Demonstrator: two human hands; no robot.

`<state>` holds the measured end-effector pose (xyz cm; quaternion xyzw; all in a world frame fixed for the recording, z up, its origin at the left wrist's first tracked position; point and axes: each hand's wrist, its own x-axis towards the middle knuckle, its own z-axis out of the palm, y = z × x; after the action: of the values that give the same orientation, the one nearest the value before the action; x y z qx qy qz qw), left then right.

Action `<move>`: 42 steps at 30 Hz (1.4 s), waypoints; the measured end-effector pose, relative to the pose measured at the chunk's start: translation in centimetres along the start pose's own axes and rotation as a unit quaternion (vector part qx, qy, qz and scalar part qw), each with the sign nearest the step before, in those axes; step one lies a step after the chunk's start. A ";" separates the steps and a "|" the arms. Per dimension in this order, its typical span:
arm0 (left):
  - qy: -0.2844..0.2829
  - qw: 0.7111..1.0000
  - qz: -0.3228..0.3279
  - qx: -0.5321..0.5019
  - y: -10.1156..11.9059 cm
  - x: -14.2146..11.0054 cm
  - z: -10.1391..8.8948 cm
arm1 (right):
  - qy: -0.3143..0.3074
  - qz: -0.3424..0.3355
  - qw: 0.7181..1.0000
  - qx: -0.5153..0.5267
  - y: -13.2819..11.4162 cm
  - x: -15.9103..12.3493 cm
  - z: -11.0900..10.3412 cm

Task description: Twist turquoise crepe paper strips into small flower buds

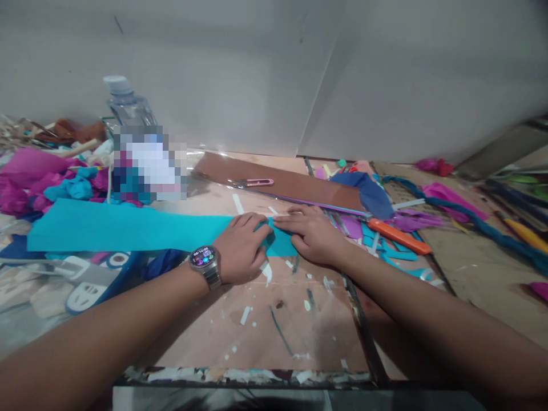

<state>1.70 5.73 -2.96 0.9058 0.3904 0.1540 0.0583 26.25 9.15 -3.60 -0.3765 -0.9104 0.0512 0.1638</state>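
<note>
A long turquoise paper strip (128, 227) lies across the work surface, its right end under both hands. My left hand (244, 246), with a watch on the wrist, bends its fingers and thumb onto the strip near that end. Facing it, my right hand (317, 234) has its fingers together, pointing left, and holds the strip's end. The fingertips of both hands almost meet there. Whether the paper is folded beneath them is hidden.
Behind the hands lies a brown sheet (282, 180) with small pink-handled thread snips (257, 182). An orange utility knife (400, 236) rests among scraps at right. At left are a clear bottle (132, 108), crumpled magenta paper (34, 168) and a white power strip (81, 279).
</note>
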 end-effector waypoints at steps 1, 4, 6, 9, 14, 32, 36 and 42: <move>0.000 1.000 0.001 -0.002 0.0 0.0 0.0 | -0.002 0.001 1.000 0.001 -0.1 0.0 0.0; -0.001 1.000 0.007 -0.006 0.0 0.0 0.0 | 0.007 0.017 1.000 0.016 -0.2 -0.1 0.0; -0.005 1.000 0.012 -0.002 0.0 0.0 0.0 | 0.019 0.031 0.999 0.025 -0.2 -0.1 0.0; -0.010 1.000 0.019 0.009 0.0 0.0 0.1 | 0.015 0.040 0.999 0.027 -0.2 0.0 0.0; -0.015 1.000 0.010 0.017 0.0 0.1 0.1 | 0.013 0.042 0.999 0.032 0.1 -0.1 0.2; -0.033 0.999 -0.005 0.025 0.1 0.0 0.1 | 0.120 0.035 0.990 0.072 0.2 0.0 0.0; -0.045 0.999 -0.002 0.026 0.0 0.1 0.1 | 0.108 0.034 0.992 0.062 0.1 0.1 -0.2; -0.053 0.998 0.004 0.019 -0.1 0.1 -0.2 | 0.085 -0.002 0.994 0.067 0.4 0.2 -0.1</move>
<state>1.67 5.90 -2.80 0.9152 0.3860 0.0983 0.0613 26.43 9.53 -3.53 -0.3660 -0.8883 0.0798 0.2655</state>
